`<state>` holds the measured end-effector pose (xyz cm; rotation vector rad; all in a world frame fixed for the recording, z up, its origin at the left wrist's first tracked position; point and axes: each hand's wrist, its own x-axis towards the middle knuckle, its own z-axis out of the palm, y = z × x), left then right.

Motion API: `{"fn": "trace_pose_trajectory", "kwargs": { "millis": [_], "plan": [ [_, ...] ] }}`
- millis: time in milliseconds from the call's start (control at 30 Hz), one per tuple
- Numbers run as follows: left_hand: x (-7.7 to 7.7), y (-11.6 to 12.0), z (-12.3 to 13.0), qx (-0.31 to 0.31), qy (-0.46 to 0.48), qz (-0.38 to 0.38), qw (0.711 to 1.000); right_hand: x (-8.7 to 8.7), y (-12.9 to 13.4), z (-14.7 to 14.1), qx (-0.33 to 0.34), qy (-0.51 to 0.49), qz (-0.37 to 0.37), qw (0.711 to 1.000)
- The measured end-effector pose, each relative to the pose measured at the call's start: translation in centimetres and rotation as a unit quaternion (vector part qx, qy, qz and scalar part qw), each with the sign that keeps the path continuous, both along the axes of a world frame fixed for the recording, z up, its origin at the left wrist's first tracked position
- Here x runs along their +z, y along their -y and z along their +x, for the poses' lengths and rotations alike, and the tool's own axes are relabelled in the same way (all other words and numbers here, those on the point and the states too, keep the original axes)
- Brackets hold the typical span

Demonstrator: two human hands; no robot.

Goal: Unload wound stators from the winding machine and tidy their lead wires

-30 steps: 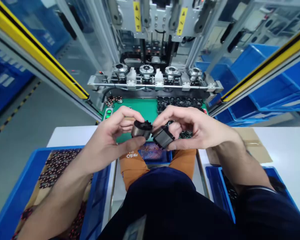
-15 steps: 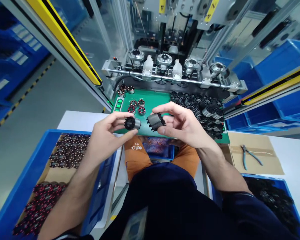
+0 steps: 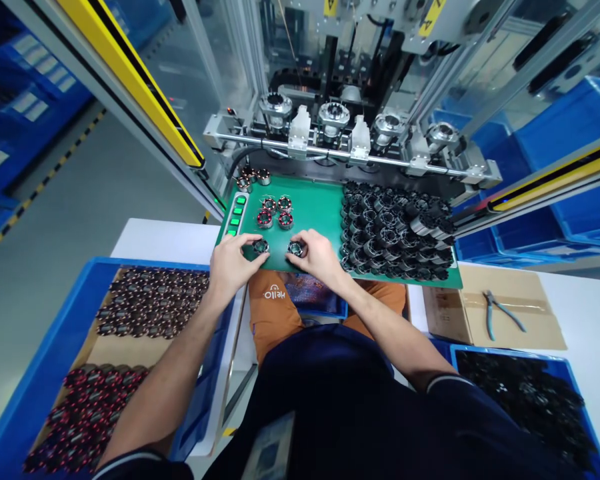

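Two unwound black-and-grey motor stator cores stand on the green work surface (image 3: pixel 317 200) near its front edge. My left hand (image 3: pixel 233 263) curls thumb and forefinger around the left stator core (image 3: pixel 261 247). On the other one, the right stator core (image 3: pixel 295 249), my right hand (image 3: pixel 320 257) closes from the right side. Just behind them stand several wound stators, among them a red-wired stator (image 3: pixel 265 219) and a copper-wired stator (image 3: pixel 285 203). To the right, a dense block of black stator cores (image 3: pixel 387 237) covers that end of the surface.
Behind the surface runs a machine rail (image 3: pixel 325 155) with several round holders (image 3: pixel 334 115). A blue bin (image 3: pixel 87 273) of wound stators sits at left. At right are pliers (image 3: pixel 490 313) on a cardboard box (image 3: pixel 540 320) and a blue bin of black parts (image 3: pixel 525 393).
Both hands have gone down with the stator cores, which were held tilted in the air and now stand upright on the green surface. My right hand has also turned over them from above.
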<state>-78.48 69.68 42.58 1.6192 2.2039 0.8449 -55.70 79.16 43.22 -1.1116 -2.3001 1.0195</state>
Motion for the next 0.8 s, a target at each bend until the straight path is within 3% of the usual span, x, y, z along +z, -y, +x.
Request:
{"fn": "trace_pose_trajectory", "kwargs": {
  "millis": [100, 200, 267, 367, 467, 567, 667, 733, 800],
  "plan": [
    [-0.2, 0.4, 0.3, 0.005, 0.007, 0.022, 1.0, -1.4, 0.5, -0.3, 0.019, -0.02, 0.022, 0.999],
    [-0.1, 0.7, 0.6, -0.003, 0.072, 0.009, 0.997, -1.7, 0.5, -0.2, 0.023, -0.02, 0.035, 0.999],
    [0.5, 0.9, 1.0, -0.007, 0.17, 0.018, 0.985, -1.7, 0.3, -0.1, 0.012, -0.057, -0.012, 0.998],
    [2.3, 1.3, 1.8, -0.019, 0.314, 0.083, 0.946, -0.9, 0.1, 0.5, -0.021, -0.164, -0.153, 0.974],
    [4.4, 1.7, 2.5, -0.054, 0.331, 0.12, 0.935, 0.7, 0.1, 1.2, -0.023, -0.214, -0.21, 0.954],
    [5.1, 1.7, 2.7, -0.076, 0.289, 0.118, 0.947, 2.7, 0.3, 1.7, 0.0, -0.187, -0.137, 0.973],
    [3.9, 1.4, 2.6, -0.052, 0.301, 0.139, 0.942, 3.6, 0.5, 1.7, -0.005, -0.166, -0.057, 0.984],
    [2.6, 1.0, 2.4, -0.03, 0.279, 0.145, 0.949, 3.2, 0.6, 1.5, -0.013, -0.171, -0.019, 0.985],
    [1.4, 0.8, 2.1, -0.022, 0.19, 0.126, 0.973, 1.9, 0.8, 1.2, -0.007, -0.152, 0.015, 0.988]
  ]
}}
